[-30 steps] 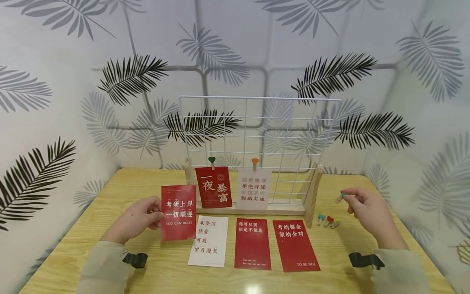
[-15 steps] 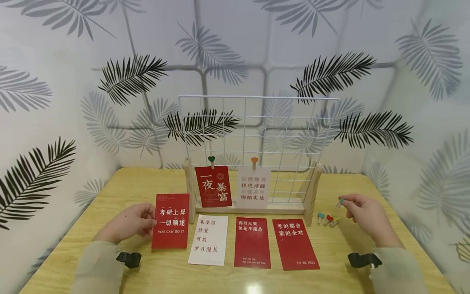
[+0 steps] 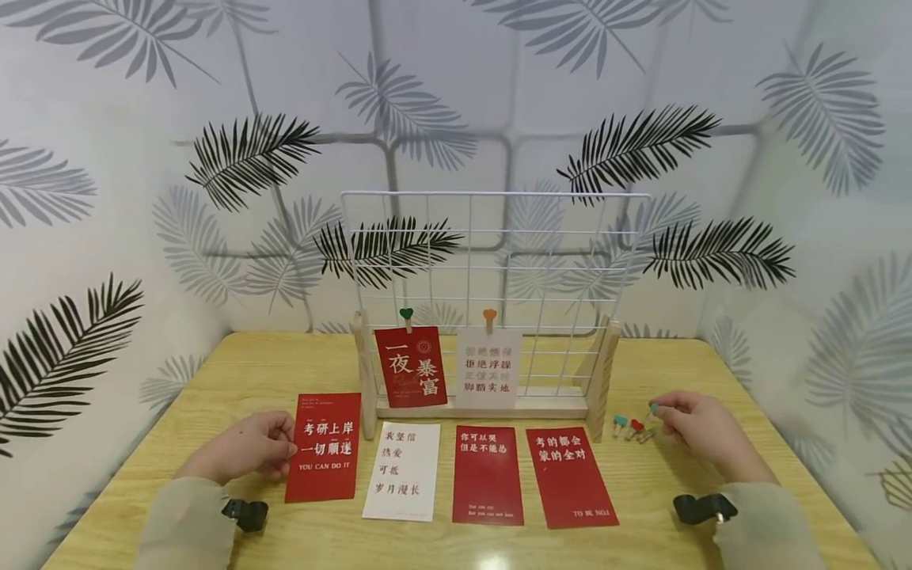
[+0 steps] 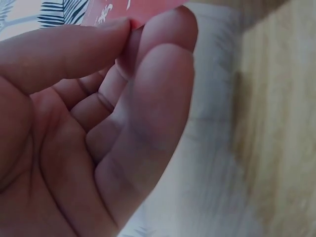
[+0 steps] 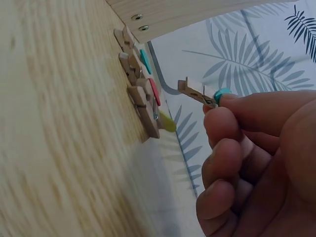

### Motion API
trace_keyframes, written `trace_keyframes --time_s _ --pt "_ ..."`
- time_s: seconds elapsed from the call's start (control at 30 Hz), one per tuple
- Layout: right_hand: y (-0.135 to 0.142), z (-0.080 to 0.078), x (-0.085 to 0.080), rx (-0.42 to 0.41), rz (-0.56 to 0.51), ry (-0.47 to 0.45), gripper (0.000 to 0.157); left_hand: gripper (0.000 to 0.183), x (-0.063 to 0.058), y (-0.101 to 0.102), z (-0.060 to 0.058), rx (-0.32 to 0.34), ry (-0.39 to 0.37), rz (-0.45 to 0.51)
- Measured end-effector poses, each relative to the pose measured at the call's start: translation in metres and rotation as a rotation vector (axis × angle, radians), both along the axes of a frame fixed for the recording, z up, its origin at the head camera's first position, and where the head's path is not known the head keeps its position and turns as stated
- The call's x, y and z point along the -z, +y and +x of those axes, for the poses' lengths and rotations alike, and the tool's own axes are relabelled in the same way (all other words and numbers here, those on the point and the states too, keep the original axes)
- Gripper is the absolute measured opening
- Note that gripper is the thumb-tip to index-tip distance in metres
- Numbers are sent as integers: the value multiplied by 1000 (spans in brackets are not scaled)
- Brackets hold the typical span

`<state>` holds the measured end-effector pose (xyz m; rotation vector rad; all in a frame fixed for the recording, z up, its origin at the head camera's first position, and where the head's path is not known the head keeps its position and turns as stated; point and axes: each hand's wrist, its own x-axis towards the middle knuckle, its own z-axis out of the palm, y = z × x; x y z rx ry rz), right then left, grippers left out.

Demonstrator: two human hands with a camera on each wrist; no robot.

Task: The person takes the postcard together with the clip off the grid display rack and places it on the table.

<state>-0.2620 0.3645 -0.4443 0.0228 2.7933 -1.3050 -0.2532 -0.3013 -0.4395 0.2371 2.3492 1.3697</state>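
Note:
My left hand (image 3: 245,447) pinches the left edge of a red card (image 3: 324,447) with white lettering, at the left of the table. In the left wrist view, thumb and index finger grip a corner of the red card (image 4: 136,9). Between thumb and index finger, my right hand (image 3: 708,434) holds a small wooden clothespin (image 5: 193,92) with a teal top. It hovers beside several loose clothespins with teal, red and yellow-green tops, such as the red-topped clothespin (image 5: 146,106). A white wire grid rack (image 3: 492,231) on a wooden base stands behind.
Clipped on the rack hang a red card (image 3: 411,376) under a green heart clip and a white card (image 3: 488,372) under an orange one. A white card (image 3: 402,473) and two red cards (image 3: 488,479) lie in a row before it on the wooden table (image 3: 214,396).
The red card in my left hand has moved left and down, from overlapping the white card to beside it. My right hand, still holding the clothespin, has come down towards the loose ones.

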Motion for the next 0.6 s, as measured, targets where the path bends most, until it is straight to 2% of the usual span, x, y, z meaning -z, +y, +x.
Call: trace_keyframes --time_s 0.13,0.37,0.6 --pt "3 1 4 -11 -16 -9 32 10 4 0 -2 -20 -1 -13" --pt "16 4 10 -79 -77 -41 31 10 9 2 -3 -56 -9 -45" --pt "23 -1 14 -89 32 -61 25 14 9 2 -3 -66 -18 -75"
